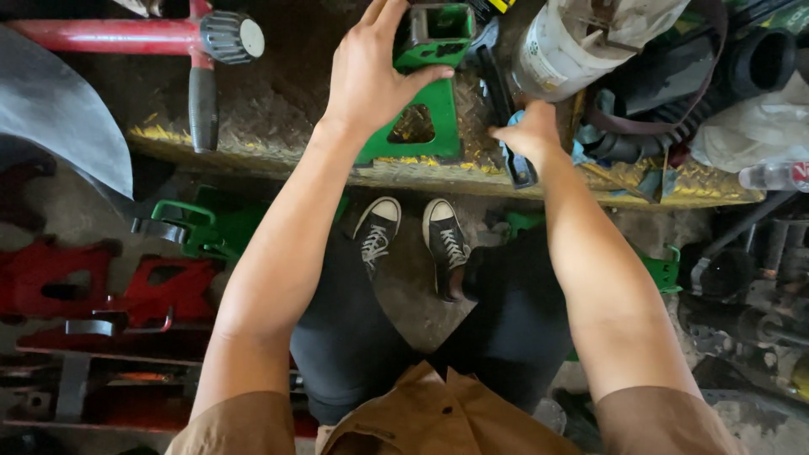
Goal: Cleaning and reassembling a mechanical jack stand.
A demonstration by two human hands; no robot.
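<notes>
Your left hand grips the green steel jack stand on the grimy counter; your right hand, curled beside it, touches a blue-black tool. Tilted, the stand could drop onto your shoes below.

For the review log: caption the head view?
Left hand grips green metal jack stand; right hand touches dark tool.

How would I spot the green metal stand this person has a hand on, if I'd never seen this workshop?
Find the worn yellow-edged metal platform running across the top, above the person's black sneakers. The green stand sits on it near the middle, gripped at its top by the left hand. Unlike the red stands on the floor, it is bright green with a triangular cut-out in its side.
</notes>
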